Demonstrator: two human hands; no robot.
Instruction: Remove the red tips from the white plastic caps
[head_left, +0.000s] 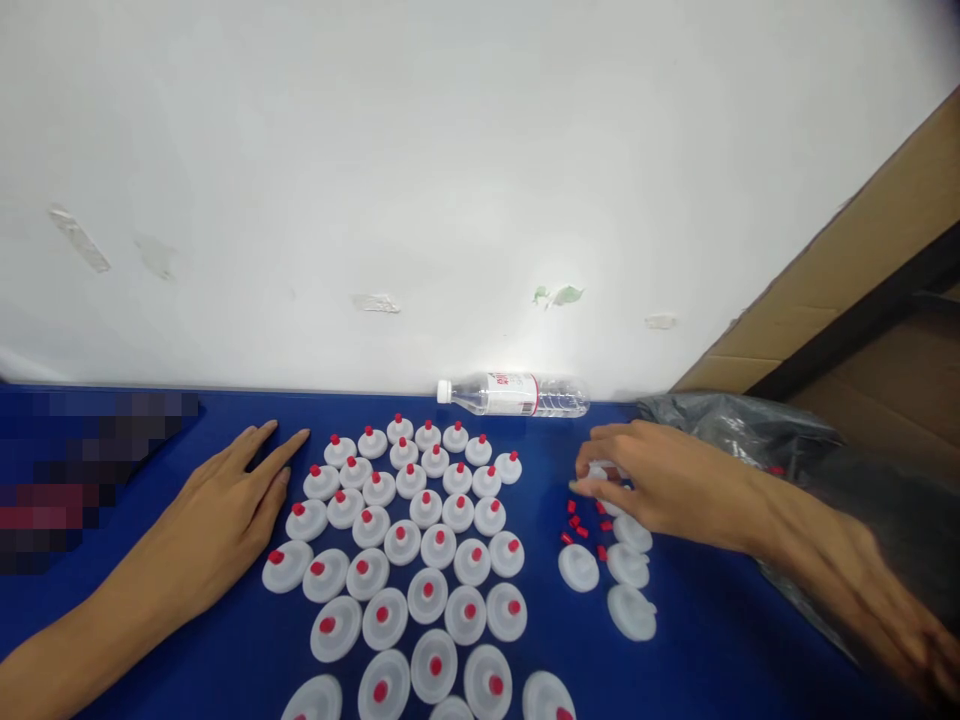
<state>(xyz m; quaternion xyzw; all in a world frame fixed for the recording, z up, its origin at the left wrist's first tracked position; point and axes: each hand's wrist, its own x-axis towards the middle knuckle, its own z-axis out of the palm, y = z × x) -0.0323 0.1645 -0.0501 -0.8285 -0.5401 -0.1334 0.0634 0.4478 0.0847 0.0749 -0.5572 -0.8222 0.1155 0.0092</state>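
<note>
Several white round caps with red tips (pixel 427 540) lie in rows on the blue table (pixel 712 640). My left hand (pixel 225 510) rests flat on the table, fingers apart, just left of the rows and holding nothing. My right hand (pixel 645 480) reaches in from the right, its fingers curled over a white cap (pixel 600 472) at the top of a small group. Below it lie several loose red tips (pixel 581 530) and plain white caps without tips (pixel 626 590).
A clear plastic water bottle (pixel 517 394) lies on its side against the white wall. A dark grey plastic bag (pixel 757 430) sits at the right under my forearm. Brown cardboard (pixel 862 280) leans at the far right. A blurred patch covers the left edge.
</note>
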